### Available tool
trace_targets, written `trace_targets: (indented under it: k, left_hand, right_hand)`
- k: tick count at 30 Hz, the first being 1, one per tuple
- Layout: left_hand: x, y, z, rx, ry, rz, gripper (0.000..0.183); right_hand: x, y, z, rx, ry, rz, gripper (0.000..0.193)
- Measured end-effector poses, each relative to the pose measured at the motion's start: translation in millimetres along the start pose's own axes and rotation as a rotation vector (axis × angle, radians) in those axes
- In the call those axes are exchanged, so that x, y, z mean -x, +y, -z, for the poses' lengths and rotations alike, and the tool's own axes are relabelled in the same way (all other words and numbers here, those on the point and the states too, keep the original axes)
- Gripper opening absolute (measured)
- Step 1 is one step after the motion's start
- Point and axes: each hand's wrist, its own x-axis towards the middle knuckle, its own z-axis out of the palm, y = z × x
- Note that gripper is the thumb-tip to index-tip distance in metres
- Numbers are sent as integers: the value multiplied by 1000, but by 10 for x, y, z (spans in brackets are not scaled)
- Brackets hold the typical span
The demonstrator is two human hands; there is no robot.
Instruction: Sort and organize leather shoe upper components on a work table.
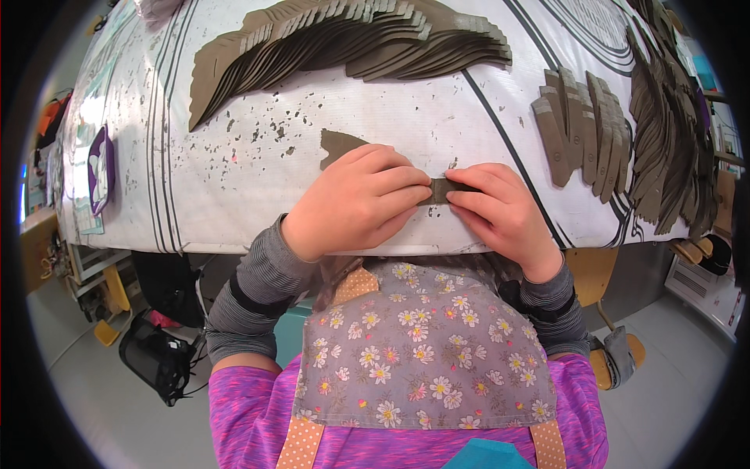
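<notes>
Near the front edge of the white-covered table, my left hand (363, 195) and my right hand (500, 207) pinch a dark brown-olive flat piece (440, 191), perhaps leather or fabric, whose short stretch shows between my fingertips. A notched brown end (337, 146) sticks out beyond the left hand's knuckles; whether it belongs to the same piece is hidden under that hand. The fingers of both hands are closed and rest at the tabletop. In front of them lies a long fanned row of similar brown pieces (312, 47), overlapping, with greyish ends.
Smaller strap-like brown pieces (553, 137) lie at the right, beside a long heap of brown pieces (660, 133) along the table's right side. Dark flecks (287, 131) dot the white table cover (211, 211). A purple-edged item (101, 168) is at the left. Wooden chair parts (590, 273) stand below the edge.
</notes>
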Motion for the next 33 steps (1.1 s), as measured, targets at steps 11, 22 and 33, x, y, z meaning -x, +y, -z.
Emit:
trace_targets:
  k: [11,22,33]
  left_hand:
    - [-6,43,-32,-158,-62,-1,40]
    - [19,231,46,-292,-239,56,50]
    - [70,132,196,-161,-201,131,53]
  right_hand:
    - [-25,-21,60,98,-1,28,15]
    - [38,-15,11,83,22,23,15]
    - [77,-124,241,196,51,-257,40]
